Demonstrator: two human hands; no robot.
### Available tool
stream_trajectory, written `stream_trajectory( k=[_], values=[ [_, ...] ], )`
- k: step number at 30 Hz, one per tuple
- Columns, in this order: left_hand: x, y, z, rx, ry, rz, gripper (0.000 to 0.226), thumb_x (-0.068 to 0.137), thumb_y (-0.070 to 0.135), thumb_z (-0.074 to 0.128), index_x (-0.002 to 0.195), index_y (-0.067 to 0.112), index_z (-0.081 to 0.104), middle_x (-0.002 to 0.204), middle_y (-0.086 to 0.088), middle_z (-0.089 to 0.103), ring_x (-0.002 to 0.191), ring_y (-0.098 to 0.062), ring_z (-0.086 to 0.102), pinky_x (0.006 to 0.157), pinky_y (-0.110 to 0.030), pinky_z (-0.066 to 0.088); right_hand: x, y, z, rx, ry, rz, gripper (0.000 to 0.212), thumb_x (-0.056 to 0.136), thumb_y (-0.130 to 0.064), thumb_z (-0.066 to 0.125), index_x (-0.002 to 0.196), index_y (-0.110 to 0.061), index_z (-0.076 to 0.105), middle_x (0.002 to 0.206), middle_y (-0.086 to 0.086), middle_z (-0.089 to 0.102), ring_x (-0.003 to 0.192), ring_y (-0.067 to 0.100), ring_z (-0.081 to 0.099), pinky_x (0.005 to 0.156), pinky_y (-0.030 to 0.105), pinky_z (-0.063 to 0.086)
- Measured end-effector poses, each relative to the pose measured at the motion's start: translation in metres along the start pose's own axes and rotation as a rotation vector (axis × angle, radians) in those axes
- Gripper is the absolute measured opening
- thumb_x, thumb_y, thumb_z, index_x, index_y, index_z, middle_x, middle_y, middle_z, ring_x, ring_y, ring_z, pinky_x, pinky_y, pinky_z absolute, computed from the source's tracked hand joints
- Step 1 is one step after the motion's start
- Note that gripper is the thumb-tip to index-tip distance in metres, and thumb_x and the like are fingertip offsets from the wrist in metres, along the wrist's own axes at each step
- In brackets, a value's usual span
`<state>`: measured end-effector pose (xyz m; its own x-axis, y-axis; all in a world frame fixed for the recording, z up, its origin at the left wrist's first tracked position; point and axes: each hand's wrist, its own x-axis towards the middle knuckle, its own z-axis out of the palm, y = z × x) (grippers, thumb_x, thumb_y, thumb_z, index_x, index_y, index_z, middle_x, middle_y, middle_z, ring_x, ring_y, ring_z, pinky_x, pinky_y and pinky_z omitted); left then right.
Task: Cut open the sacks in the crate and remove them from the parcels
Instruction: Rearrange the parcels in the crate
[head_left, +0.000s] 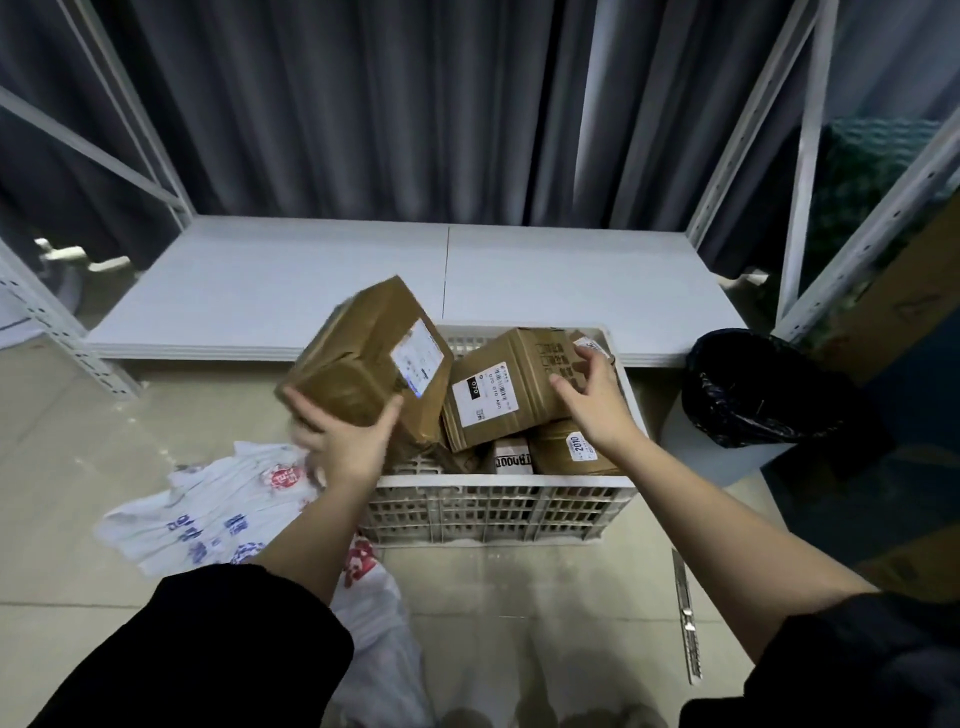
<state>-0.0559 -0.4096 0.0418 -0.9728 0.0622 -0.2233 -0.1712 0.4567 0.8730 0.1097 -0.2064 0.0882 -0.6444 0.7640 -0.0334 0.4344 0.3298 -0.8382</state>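
A white slatted crate (498, 514) stands on the floor and holds several brown cardboard parcels. My left hand (345, 439) grips the near end of a large taped parcel (363, 358), which tilts up over the crate's left side. My right hand (595, 397) hovers open over a second labelled parcel (509, 389), fingers spread at its right edge. Smaller parcels (566, 449) lie below at the crate's front. A white woven sack (208, 514) with blue and red print lies crumpled on the floor left of the crate. A utility knife (685, 618) lies on the floor to the right.
A low white shelf board (415, 280) runs behind the crate, framed by white metal uprights. A black-lined bin (748, 395) stands right of the crate. Dark curtains hang behind. Cardboard leans at the far right.
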Motion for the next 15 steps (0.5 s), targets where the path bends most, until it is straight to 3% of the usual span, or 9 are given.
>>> stream_trajectory(
  k=[2,3,5,7,9,11,13,15],
  values=[
    [0.002,-0.009,0.012,0.217,-0.225,0.032,0.128,0.065,0.062,0.075,0.145,0.039,-0.022,0.157,-0.015,-0.011,0.142,-0.042,0.020,0.115,-0.052,0.023,-0.001,0.009,-0.002,-0.041,-0.028,0.017,0.063,0.090,-0.035,0.059,0.143,-0.018,0.029,0.147,0.006,0.036,0.130,0.021,0.044,0.108,0.044,0.038],
    [0.003,-0.010,0.016,0.274,-0.257,0.022,0.122,0.070,0.060,0.072,0.147,0.034,-0.018,0.158,-0.015,-0.010,0.142,-0.042,0.018,0.115,-0.052,0.022,-0.001,0.013,-0.004,-0.059,-0.046,0.033,0.065,0.087,-0.038,0.059,0.142,-0.019,0.029,0.145,0.006,0.037,0.127,0.022,0.047,0.106,0.046,0.041],
    [0.002,-0.009,0.021,0.299,-0.207,-0.027,0.106,0.079,0.053,0.066,0.151,0.022,-0.006,0.157,-0.018,0.000,0.141,-0.042,0.020,0.115,-0.051,0.023,0.001,0.019,-0.007,-0.077,-0.070,0.060,0.069,0.082,-0.044,0.059,0.140,-0.021,0.030,0.142,0.007,0.041,0.120,0.024,0.054,0.101,0.048,0.045],
    [-0.003,-0.008,0.021,0.325,-0.141,-0.058,0.089,0.084,0.045,0.062,0.148,0.010,0.011,0.151,-0.021,0.015,0.135,-0.042,0.029,0.111,-0.050,0.029,0.002,0.020,-0.012,-0.093,-0.061,0.050,0.065,0.085,-0.037,0.061,0.140,-0.018,0.033,0.138,0.007,0.045,0.116,0.022,0.055,0.102,0.043,0.045],
    [-0.011,-0.010,0.020,0.360,-0.066,-0.087,0.075,0.085,0.039,0.059,0.139,0.001,0.024,0.143,-0.023,0.027,0.129,-0.042,0.037,0.105,-0.048,0.035,0.001,0.019,-0.023,-0.132,-0.050,0.052,0.055,0.089,-0.026,0.061,0.137,-0.013,0.039,0.127,0.004,0.052,0.107,0.017,0.055,0.096,0.033,0.045],
    [-0.023,-0.009,0.022,0.337,-0.122,-0.102,0.060,0.087,0.034,0.056,0.131,-0.002,0.037,0.134,-0.026,0.041,0.122,-0.041,0.045,0.100,-0.045,0.039,0.000,0.022,-0.043,-0.230,-0.049,0.059,0.037,0.089,-0.025,0.061,0.124,-0.016,0.053,0.113,0.003,0.063,0.099,0.019,0.061,0.091,0.033,0.048],
    [-0.038,-0.003,0.031,0.232,-0.372,-0.091,0.028,0.089,0.026,0.053,0.101,0.002,0.056,0.104,-0.023,0.060,0.099,-0.037,0.059,0.086,-0.039,0.048,-0.005,0.028,-0.070,-0.326,-0.043,0.096,0.011,0.086,-0.029,0.059,0.096,-0.027,0.061,0.098,0.003,0.071,0.092,0.024,0.067,0.088,0.039,0.052],
    [-0.061,0.009,0.050,0.183,-0.582,-0.092,0.021,0.086,0.023,0.053,0.070,0.010,0.051,0.074,-0.013,0.056,0.078,-0.029,0.057,0.070,-0.031,0.043,-0.015,0.042,-0.102,-0.371,-0.029,0.156,0.005,0.086,-0.028,0.057,0.086,-0.026,0.061,0.086,0.001,0.072,0.083,0.022,0.069,0.085,0.040,0.054]
  ],
)
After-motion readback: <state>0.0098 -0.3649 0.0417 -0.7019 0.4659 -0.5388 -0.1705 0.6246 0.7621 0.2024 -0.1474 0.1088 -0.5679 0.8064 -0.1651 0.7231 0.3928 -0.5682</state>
